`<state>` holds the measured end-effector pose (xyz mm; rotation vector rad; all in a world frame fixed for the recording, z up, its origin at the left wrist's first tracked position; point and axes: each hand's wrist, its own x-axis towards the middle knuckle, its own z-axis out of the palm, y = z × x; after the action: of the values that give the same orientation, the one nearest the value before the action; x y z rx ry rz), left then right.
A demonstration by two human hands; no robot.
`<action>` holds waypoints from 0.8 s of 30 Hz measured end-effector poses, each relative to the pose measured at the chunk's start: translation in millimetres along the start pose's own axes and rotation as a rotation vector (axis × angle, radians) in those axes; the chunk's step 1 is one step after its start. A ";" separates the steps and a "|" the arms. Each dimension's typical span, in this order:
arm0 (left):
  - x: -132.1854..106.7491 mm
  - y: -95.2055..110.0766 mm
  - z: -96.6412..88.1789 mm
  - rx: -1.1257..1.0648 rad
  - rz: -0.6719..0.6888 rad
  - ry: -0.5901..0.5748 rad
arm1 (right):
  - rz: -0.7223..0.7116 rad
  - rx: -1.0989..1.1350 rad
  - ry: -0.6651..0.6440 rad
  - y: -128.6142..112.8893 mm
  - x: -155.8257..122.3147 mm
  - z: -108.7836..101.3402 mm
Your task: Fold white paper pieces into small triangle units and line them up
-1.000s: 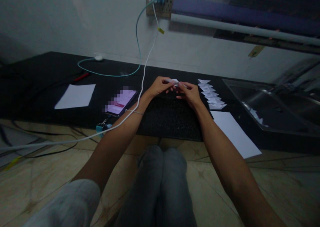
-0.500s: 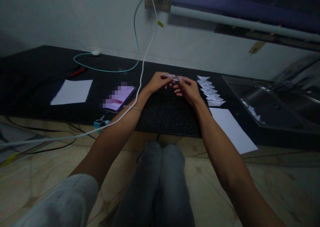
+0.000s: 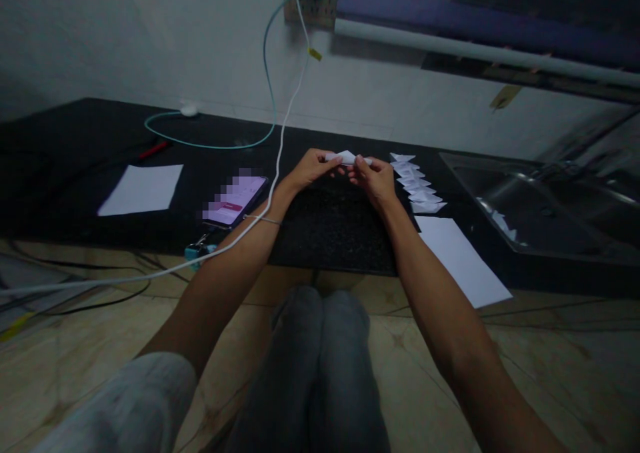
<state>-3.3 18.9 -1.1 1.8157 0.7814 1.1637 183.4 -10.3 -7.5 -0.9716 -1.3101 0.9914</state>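
Observation:
Above the dark countertop (image 3: 340,233) I hold a small piece of folded white paper (image 3: 346,156) between both hands. My left hand (image 3: 316,167) pinches its left end, thumb on the near side. My right hand (image 3: 376,177) is closed on the right end, with thumb and fingers pressed together. A peak of the paper sticks up between the two thumbs. Just right of my right hand lies a row of several folded white paper pieces (image 3: 415,185), overlapping one another. A stack of white paper (image 3: 463,260) lies below that row, partly behind my right forearm.
A phone (image 3: 235,201) with a lit screen lies beside my left forearm, and a white cable (image 3: 283,133) crosses that arm. A white sheet (image 3: 143,189) and a red object (image 3: 154,150) are further left. At right is a metal sink (image 3: 545,206) with folded white paper at its edge.
The folded paper has tilted in my fingers, so more of its white face and a raised peak show. Both hands stay at its ends. The whole view has shifted slightly.

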 end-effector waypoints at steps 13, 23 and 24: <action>-0.3 6.7 6.8 -0.110 0.002 0.034 | -0.083 -0.155 0.134 2.9 4.3 -2.2; 3.5 -2.2 13.2 -0.128 -0.096 0.048 | -0.054 -0.041 0.190 18.1 13.4 -8.4; 2.6 -2.1 14.2 -0.112 -0.104 0.031 | -0.051 -0.041 0.191 18.0 12.9 -7.2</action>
<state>10.7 17.7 -5.2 1.6497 0.8034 1.1479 190.4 7.3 -21.1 -1.0335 -1.1938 0.8150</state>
